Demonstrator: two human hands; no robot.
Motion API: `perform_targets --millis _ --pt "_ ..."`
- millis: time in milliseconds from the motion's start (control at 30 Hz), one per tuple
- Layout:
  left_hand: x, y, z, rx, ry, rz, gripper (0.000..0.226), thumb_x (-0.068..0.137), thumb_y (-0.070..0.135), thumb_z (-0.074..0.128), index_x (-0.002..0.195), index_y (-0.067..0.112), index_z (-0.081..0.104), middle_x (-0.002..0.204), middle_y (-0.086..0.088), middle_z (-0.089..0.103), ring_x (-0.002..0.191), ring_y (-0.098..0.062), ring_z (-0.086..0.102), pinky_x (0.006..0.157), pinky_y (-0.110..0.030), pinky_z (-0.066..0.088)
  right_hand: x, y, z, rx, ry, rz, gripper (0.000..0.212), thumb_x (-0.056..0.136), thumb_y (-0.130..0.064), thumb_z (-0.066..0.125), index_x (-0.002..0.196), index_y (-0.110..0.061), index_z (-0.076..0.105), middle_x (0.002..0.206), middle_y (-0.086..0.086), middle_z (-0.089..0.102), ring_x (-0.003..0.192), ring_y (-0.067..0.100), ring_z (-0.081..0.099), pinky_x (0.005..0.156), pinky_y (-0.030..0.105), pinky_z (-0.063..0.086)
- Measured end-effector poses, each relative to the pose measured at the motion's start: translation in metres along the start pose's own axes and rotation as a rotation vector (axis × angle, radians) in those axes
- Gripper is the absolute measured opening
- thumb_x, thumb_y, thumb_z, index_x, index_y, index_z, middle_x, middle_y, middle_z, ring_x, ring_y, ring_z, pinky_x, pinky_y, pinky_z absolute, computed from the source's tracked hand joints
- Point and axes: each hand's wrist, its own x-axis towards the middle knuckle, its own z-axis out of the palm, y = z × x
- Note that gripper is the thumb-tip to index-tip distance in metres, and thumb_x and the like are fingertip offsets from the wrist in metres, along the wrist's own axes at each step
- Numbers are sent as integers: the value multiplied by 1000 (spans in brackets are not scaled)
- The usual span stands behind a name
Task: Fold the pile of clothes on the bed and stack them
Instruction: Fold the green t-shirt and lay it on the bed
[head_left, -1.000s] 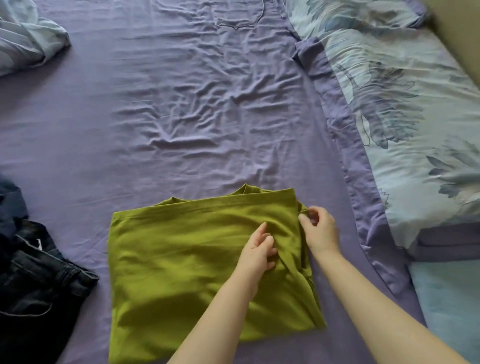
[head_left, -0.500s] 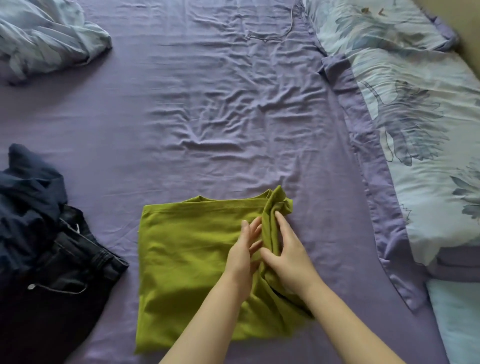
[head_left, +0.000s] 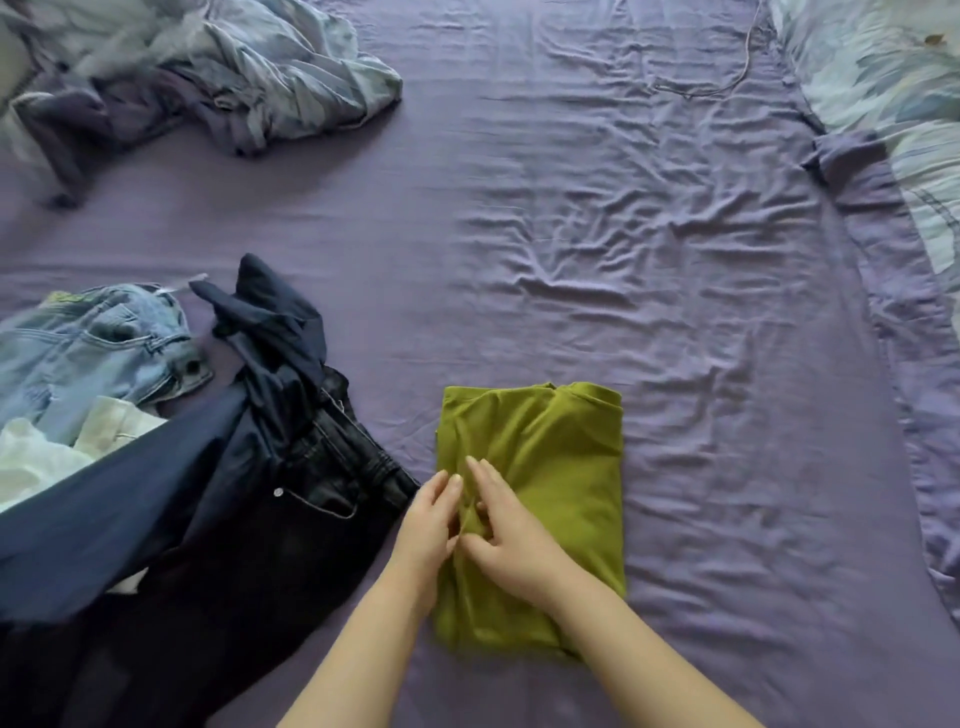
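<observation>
This is a bedroom in a home. A bed (head_left: 597, 218) with a wrinkled purple sheet fills the view beyond the hands. A floral pillowcase (head_left: 893, 78) lies far right of them, a crumpled blue duvet (head_left: 249, 67) far ahead to the left, and a heap of jeans and other clothes (head_left: 156, 441) just left.

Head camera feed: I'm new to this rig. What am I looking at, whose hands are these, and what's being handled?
There is no machine: a person wears one wide-angle camera on the head, looking down at a bed with a purple sheet. Both bare hands work on a folded green garment. The left hand and right hand meet at its left edge, fingers on the cloth. To the left lies the unfolded pile: dark jeans, a navy garment and light blue jeans.
</observation>
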Motion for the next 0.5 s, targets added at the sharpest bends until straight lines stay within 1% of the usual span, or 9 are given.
perform_targets --millis 33,100,167,233,300,333,400,433,500 --pt "0 -6 -5 56 13 -4 46 95 26 56 139 18 44 127 0 58 113 -14 56 89 -33 48 -6 5 4 -3 -10 -9 73 87 -6 52 151 -17 19 158 -1 17 145 5 13 117 22 19" --pt "-3 -17 -7 196 26 -3 51 92 20 62 139 14 44 116 -2 61 110 -18 59 94 -37 49 -21 15 5 34 28 13 61 88 0 49 146 -11 33 151 1 35 139 9 32 114 18 24" --pt "-5 -22 -2 395 61 39 60 86 26 69 139 14 44 114 -2 59 106 -14 58 92 -28 45 -33 24 2 81 152 67 50 89 5 48 137 -9 47 137 2 52 126 12 50 107 18 35" --pt "-5 -21 8 594 117 113 69 81 39 73 138 16 43 121 -2 58 111 -15 55 89 -23 41 -40 31 -7 88 306 115 42 88 7 50 125 -9 57 121 3 64 110 14 61 98 25 46" --pt "-2 -18 19 720 134 140 76 79 46 72 139 13 39 131 -3 56 121 -20 52 88 -25 38 -44 37 -18 92 407 161 36 88 7 52 119 -9 62 111 4 67 101 15 63 92 33 50" --pt "1 -16 23 745 126 135 76 80 45 71 139 11 38 133 -4 55 123 -22 51 87 -25 37 -46 40 -24 90 439 179 35 87 7 52 117 -9 63 109 4 68 100 15 63 92 33 50" --pt "6 -11 25 691 100 123 70 82 40 71 137 9 41 133 -6 55 122 -23 51 88 -25 38 -49 46 -35 60 482 203 33 87 6 54 114 -9 64 109 3 68 100 13 62 92 25 47" --pt "7 -10 23 636 85 133 67 83 37 71 136 8 44 133 -5 54 121 -23 52 94 -27 40 -51 50 -40 40 498 214 32 87 6 54 113 -9 65 109 2 68 100 12 61 91 21 44" --pt "9 -9 12 571 68 179 62 84 29 71 137 9 44 134 -3 54 122 -21 51 103 -34 40 -52 58 -48 14 531 239 32 87 7 54 112 -7 65 109 4 67 99 14 60 89 18 41"
